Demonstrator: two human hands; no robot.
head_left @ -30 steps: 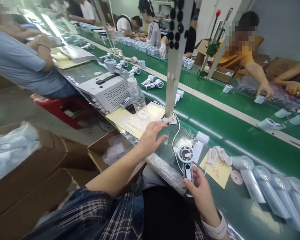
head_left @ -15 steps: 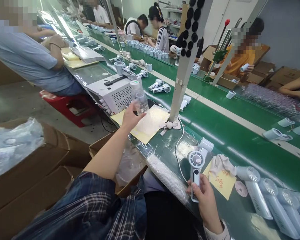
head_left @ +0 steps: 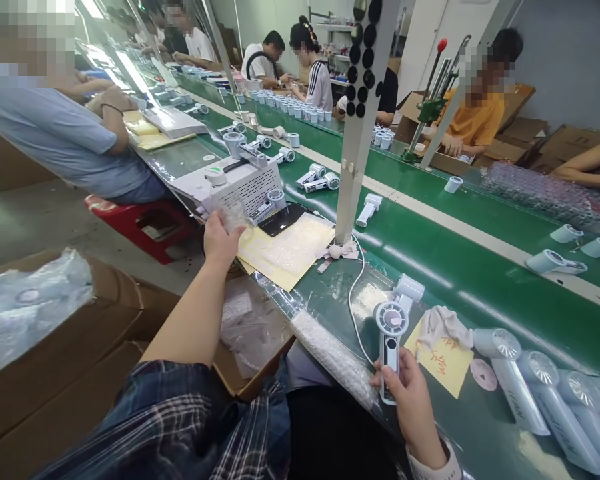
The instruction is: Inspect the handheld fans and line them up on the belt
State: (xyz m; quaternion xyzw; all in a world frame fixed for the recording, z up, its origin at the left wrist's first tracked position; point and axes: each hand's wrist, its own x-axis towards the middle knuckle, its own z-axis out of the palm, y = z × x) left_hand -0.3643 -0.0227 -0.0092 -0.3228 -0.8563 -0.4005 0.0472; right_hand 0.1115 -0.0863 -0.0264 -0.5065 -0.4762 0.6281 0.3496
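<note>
My left hand (head_left: 221, 239) is closed around a clear plastic bottle (head_left: 233, 208) with a white and green cap, tilted in front of a white slotted metal box (head_left: 193, 181). In my right hand (head_left: 409, 383) is a pale blue handheld fan (head_left: 391, 348), its round head up and its handle between thumb and fingers. Just behind it, a second handheld fan (head_left: 409, 289) lies on the bench. A white cable (head_left: 351, 300) runs down beside the held fan. Close to the right hand are a yellow sheet (head_left: 447, 367) with red writing and a crumpled cloth (head_left: 443, 328).
Wrapped fans (head_left: 517, 393) lie in a row at right. A black phone (head_left: 284, 220) and bubble wrap (head_left: 300, 243) rest near a metal post (head_left: 353, 167). The green conveyor (head_left: 425, 240) carries several fans. An open carton (head_left: 253, 387) stands below the bench edge. Co-workers sit around the line.
My left hand has moved left with the bottle, away from above the yellow sheet, uncovering the phone. The bottle is now more tilted. My right hand still holds the fan in nearly the same place.
</note>
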